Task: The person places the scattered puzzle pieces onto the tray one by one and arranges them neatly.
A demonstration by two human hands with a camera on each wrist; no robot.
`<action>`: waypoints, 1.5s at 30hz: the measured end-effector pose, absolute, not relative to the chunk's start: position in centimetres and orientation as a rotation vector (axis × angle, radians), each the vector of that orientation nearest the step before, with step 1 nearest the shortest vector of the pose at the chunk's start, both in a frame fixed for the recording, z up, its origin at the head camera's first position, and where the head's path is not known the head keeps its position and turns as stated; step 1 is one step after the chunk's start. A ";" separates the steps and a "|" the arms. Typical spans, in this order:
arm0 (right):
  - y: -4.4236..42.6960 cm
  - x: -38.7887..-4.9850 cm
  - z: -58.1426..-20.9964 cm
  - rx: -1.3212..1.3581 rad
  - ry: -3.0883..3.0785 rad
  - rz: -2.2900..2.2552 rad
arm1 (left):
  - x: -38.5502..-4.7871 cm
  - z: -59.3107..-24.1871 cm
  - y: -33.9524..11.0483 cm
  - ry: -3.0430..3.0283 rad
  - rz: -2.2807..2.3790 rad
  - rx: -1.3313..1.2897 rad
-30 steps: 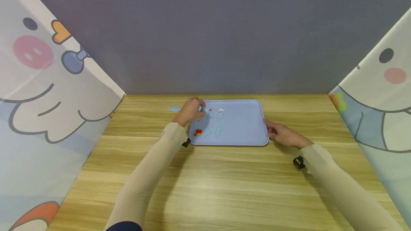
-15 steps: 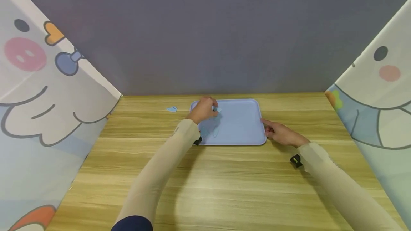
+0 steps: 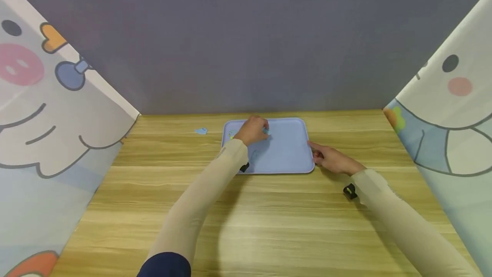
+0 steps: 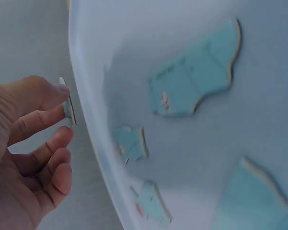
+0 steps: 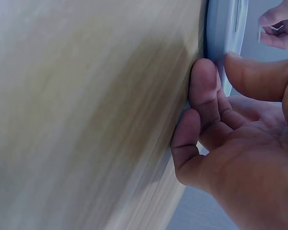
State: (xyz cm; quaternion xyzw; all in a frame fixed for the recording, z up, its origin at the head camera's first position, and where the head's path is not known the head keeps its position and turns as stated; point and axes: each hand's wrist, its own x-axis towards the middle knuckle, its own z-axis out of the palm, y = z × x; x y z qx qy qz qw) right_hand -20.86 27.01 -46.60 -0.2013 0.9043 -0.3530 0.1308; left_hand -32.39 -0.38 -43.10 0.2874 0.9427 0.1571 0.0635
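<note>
My left hand (image 3: pixel 251 130) is over the lavender tray (image 3: pixel 288 151), left of its middle. Between thumb and fingertips it pinches a thin puzzle piece (image 4: pixel 68 106), seen nearly edge-on in the left wrist view. Several light-blue puzzle pieces lie in the tray, among them a large wavy-edged piece (image 4: pixel 197 74) and a small piece (image 4: pixel 130 143). In the head view my left hand and sleeve hide most of them. At the tray's right side, my right hand (image 3: pixel 332 158) grips the rim, thumb on top and curled fingers against the outside.
A single blue puzzle piece (image 3: pixel 201 131) lies on the wooden table (image 3: pixel 269 221), left of the tray. Behind the table stands a grey wall (image 3: pixel 261 46). Cartoon-printed panels (image 3: pixel 34 110) flank both sides.
Across the tray, my left hand has moved to the right with the pinched puzzle piece. My right hand keeps its grip on the rim. The head view has shifted slightly.
</note>
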 end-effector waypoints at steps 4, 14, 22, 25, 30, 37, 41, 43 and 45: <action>27.0 -21.0 -46.7 -0.596 2.640 -1.026 | -32.7 -43.8 0.7 2.837 0.381 0.835; 26.9 -21.3 -47.2 -0.581 2.629 -1.033 | -33.3 -45.0 1.4 2.867 0.306 0.775; 26.6 -21.7 -47.5 -0.573 2.588 -1.054 | -33.6 -45.5 0.8 2.886 0.336 0.741; 26.6 -21.7 -47.5 -0.560 2.597 -1.046 | -33.7 -45.5 0.8 2.880 0.339 0.750; 27.0 -21.6 -47.5 -0.553 2.609 -1.032 | -33.8 -45.3 0.7 2.861 0.387 0.741; 26.8 -21.5 -47.2 -0.562 2.615 -1.012 | -33.8 -44.1 -1.1 2.881 0.417 0.716; 26.9 -21.4 -47.2 -0.544 2.616 -1.015 | -33.6 -43.4 -2.5 2.868 0.492 0.677; 26.9 -21.4 -47.3 -0.536 2.617 -1.018 | -33.5 -43.0 -3.3 2.861 0.532 0.669; 27.0 -21.4 -47.4 -0.538 2.616 -1.014 | -33.3 -42.7 -4.3 2.867 0.539 0.683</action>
